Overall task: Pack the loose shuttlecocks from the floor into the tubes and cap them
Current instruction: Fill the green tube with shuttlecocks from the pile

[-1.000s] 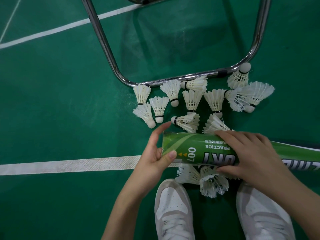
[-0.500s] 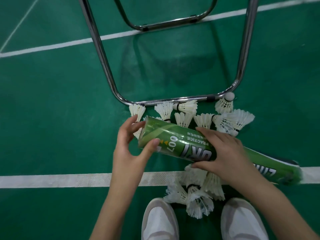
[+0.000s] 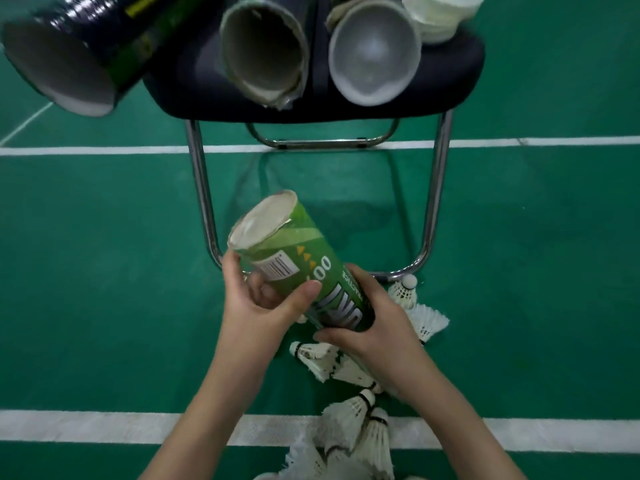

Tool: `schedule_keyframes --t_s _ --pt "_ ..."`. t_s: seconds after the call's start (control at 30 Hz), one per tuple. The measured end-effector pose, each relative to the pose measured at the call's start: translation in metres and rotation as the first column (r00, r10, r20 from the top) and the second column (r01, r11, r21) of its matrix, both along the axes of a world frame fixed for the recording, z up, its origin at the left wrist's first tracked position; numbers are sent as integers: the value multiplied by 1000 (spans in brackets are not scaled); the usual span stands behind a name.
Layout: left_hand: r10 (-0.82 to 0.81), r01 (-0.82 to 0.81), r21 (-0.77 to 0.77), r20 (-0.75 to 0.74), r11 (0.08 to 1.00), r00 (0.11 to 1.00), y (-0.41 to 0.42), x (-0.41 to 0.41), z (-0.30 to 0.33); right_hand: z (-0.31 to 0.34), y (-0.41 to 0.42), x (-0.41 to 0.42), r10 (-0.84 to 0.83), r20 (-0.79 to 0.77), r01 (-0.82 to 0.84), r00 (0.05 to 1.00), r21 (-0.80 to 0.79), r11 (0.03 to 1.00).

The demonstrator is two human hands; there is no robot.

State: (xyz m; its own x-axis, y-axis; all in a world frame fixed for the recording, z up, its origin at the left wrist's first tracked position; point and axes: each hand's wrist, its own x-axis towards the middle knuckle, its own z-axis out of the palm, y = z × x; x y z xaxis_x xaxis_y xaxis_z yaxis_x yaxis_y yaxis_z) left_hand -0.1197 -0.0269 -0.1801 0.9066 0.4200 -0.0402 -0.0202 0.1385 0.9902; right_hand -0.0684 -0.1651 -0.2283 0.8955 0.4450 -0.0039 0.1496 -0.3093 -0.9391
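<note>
Both hands hold one green tube (image 3: 294,261). The left hand (image 3: 263,306) has its grip closed on the upper part of the tube, with the thumb on the near side next to the barcode label and the fingers curled around the far side. The right hand (image 3: 374,327) has its grip closed around the tube lower down, over the large white letters. The tube is tilted, and its open mouth points up and away from the hands, toward the left. The rim of the mouth is worn and a little torn. I cannot tell what is inside.

Just below and to the right of the right hand, loose shuttlecocks (image 3: 349,410) lie on the green floor (image 3: 104,271), some in a pile across a white line (image 3: 86,427), two more beside the foot of the chair (image 3: 311,102). Part of the pile is hidden under the right forearm.

Beyond the hands stands the chair with chrome legs and a dark seat. On the seat lie three more tubes with open mouths facing the camera: a dark tube (image 3: 65,53) on the left, a worn tube (image 3: 266,53) in the middle and a grey tube (image 3: 374,57) on the right. Next to the last one there is a stack of white caps (image 3: 440,15).
</note>
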Motion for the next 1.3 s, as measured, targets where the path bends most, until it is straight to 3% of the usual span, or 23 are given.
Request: schedule_keyframes --t_s 0.23,0.33,0.4,0.5,0.73,0.97,1.3 --pt "1 -2 68 13 998 1000 -9 9 52 48 -17 7 93 16 -94 996 77 993" --pt "16 -20 96 48 995 999 -11 9 75 81 -27 12 103 101 -100 990 -38 994" --pt "3 -13 129 75 992 997 -12 9 91 104 -36 20 55 226 -35 973 -89 995" --pt "-6 -12 167 104 986 995 -13 7 112 140 -48 38 -80 396 88 915 -2 996" --pt "-34 11 218 100 976 994 -12 18 142 196 -51 133 -267 679 358 684 7 934" --pt "-63 31 250 122 968 990 -13 30 152 205 -36 203 -196 693 504 694 -273 819" --pt "-88 58 240 119 969 989 -14 36 148 200 -22 218 -144 704 543 695 -383 747"
